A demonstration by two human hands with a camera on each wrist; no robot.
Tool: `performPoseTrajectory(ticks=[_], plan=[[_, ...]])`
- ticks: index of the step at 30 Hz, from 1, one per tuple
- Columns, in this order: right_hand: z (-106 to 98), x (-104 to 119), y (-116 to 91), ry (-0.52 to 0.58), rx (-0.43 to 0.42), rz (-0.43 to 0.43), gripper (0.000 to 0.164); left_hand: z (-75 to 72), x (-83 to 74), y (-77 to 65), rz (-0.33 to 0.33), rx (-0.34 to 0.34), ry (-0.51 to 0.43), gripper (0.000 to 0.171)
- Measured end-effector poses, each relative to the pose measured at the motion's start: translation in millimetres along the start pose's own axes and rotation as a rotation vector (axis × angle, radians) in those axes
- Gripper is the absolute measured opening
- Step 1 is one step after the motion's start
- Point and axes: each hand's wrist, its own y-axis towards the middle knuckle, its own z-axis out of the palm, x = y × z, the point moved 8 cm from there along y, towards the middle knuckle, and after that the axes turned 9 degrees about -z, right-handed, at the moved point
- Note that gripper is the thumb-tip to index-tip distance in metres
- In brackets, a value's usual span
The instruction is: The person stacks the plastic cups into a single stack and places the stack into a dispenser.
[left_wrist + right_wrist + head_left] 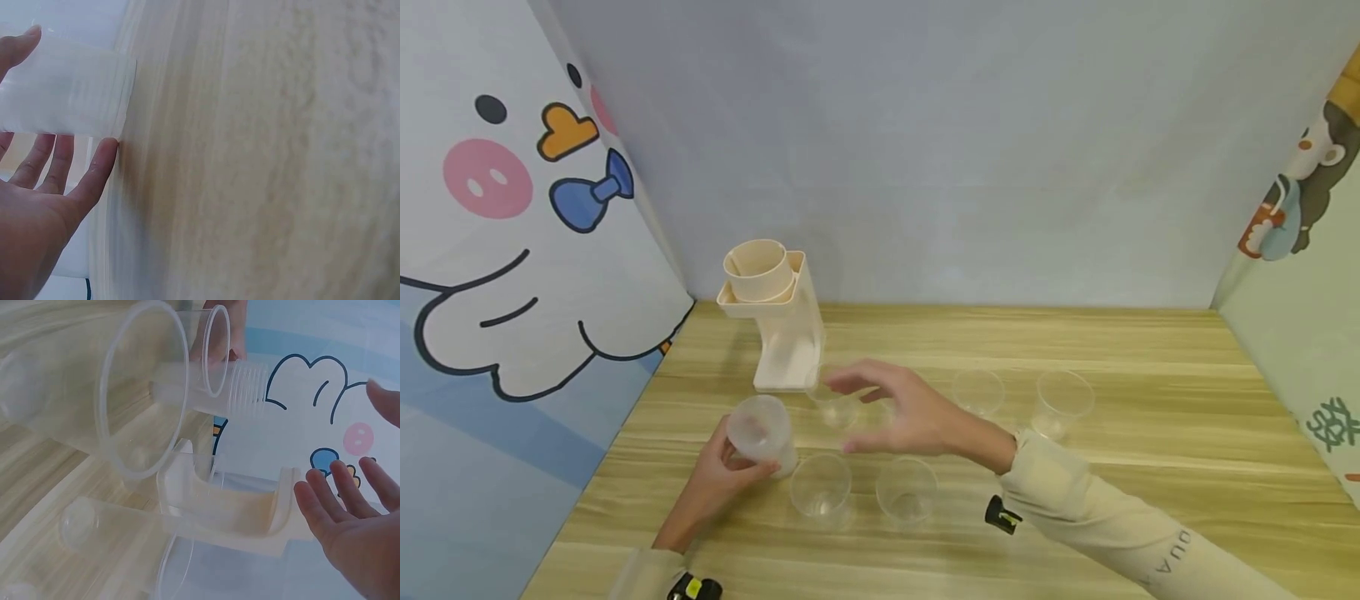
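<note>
My left hand (718, 473) is nearer, its thumb and fingers clamped round the cup stack (766, 433), scene left; long axis roughly upright, mouth up. The stack lies left of my right hand (910, 412), thumb and fingers apart, empty. Right sleeve (1075, 487) lettering: partly legible, possibly "QUA".

I see a wood-grain table (1135, 342) in front of a plain grey back wall (925, 158), with a blue left panel (497, 467) bearing a white cartoon animal (572, 283) and a pale green right panel (1277, 333).
</note>
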Motion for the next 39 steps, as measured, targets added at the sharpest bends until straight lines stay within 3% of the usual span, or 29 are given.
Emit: performPoseTrajectory(ticks=[9, 20, 32, 39], plan=[[-4, -3, -15, 0.036, -0.059, 0.001, 0.062, 0.6, 2.4, -3.5, -0.013, -0.005, -0.015, 0.076], [-14, -3, -36, 0.066, -0.139, -0.021, 0.060, -2.3, 3.3, -5.3, 0.019, -0.020, -0.008, 0.075], [-36, -1, -64, 0.085, -0.286, -0.067, 0.056, -0.5, 3.5, -1.3, 0.005, -0.006, -0.033, 0.077], [-41, -8, -80, 0.122, -0.337, -0.038, 0.058, -0.2, 1.6, -1.7, -0.003, -0.002, -0.037, 0.078]])
